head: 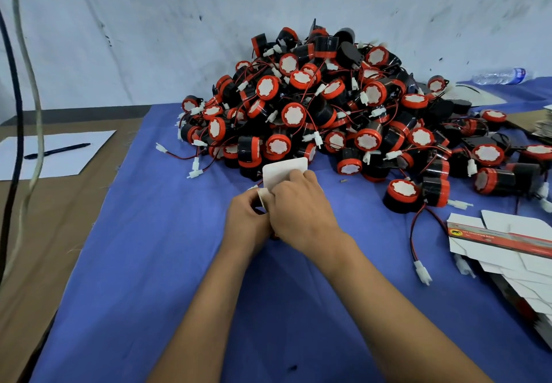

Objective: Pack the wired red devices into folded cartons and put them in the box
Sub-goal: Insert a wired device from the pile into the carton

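Right now my fingers (294, 178) are closed on a carton (283, 175), both hands meeting at the middle of the cloth. My right hand (298, 206) lies over its near side, fingertips curled onto the white flap, while my left hand (246, 218) pinches a small white tab at its lower left corner between thumb and forefinger. The carton shows only its plain white inner face, one rounded flap standing up toward the pile; whether a device is already inside I cannot tell, since my hands cover it. Just beyond the flap rises the pile (328, 108) of devices: short black drums with red caps and white centres, each trailing thin red and black wires ending in white plugs. A few lie loose to the right, one device (401, 196) near my right wrist with its wire looping down to a plug (422, 272). At the right edge sits a stack of flat cartons (507, 248), white with a red printed strip. All of this rests on a blue cloth (149, 263) spread over a brown table (59, 218). On the table's left lies a sheet of paper (53, 155) with a pen (56, 151) on it, and cables (21, 114) hang down in front. Behind stands a scuffed white wall (149, 24), and a plastic bottle (501, 75) lies on its side far right.
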{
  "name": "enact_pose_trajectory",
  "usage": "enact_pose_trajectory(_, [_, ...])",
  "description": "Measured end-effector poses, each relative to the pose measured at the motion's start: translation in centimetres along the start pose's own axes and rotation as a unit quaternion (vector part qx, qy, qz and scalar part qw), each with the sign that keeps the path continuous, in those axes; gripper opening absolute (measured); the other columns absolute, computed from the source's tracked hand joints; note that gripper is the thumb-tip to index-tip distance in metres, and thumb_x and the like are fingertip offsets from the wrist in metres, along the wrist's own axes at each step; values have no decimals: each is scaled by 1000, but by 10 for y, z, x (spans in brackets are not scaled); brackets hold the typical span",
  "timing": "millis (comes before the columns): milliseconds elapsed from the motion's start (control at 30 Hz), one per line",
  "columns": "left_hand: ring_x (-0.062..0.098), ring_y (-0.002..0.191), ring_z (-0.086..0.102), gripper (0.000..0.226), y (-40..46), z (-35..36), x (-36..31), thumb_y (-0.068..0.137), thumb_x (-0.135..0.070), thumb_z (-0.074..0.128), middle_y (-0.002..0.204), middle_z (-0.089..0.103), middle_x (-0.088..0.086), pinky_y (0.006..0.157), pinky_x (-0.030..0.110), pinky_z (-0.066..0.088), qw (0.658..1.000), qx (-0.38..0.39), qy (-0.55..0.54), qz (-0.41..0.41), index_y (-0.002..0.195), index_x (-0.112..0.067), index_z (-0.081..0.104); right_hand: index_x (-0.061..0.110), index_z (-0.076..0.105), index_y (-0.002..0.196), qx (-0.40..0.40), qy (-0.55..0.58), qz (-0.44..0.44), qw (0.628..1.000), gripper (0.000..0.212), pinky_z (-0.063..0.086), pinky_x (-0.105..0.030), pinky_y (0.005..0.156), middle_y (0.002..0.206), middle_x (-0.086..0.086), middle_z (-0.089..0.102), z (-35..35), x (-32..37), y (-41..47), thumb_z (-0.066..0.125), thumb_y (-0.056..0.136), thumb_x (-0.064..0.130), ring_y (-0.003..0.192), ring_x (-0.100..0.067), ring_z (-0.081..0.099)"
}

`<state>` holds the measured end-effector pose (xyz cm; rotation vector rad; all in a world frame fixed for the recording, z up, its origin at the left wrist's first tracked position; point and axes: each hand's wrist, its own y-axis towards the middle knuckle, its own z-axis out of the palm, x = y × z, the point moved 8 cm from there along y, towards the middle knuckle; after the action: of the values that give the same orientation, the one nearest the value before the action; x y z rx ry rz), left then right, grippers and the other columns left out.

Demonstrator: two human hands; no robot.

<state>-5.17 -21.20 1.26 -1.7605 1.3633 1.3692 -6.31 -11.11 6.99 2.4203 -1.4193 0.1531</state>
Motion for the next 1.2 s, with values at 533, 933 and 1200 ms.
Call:
enact_pose_trajectory(533, [11,67,66,20,-7,3,-11,68,-13,67,74,72,-3,58,25,53,995,66,-63,32,87,-17,72,24,81,78,8,222,64,973,23,61,-38,74,81,-1,76,-2,-23,2,67,89,9,80,-18,70])
enact_pose_trajectory(933, [28,82,74,58,-8,6,-10,74,-4,88,94,77,-4,79,43,63,984,166,-36,55,122,-27,67,11,73,69,32,105,-84,990,27,44,-33,79,80,-1,64,3,-14,-1,61,91,3,88,-19,55])
enact_pose_trajectory(1200, [28,81,71,57,-7,3,-10,76,-4,89,102,76,-5,76,38,63,985,164,-30,55,124,-25,67,21,80,102,74,49,-152,984,26,44,-39,93,109,0,41,7,-23,-15,54,104,26,106,-17,34])
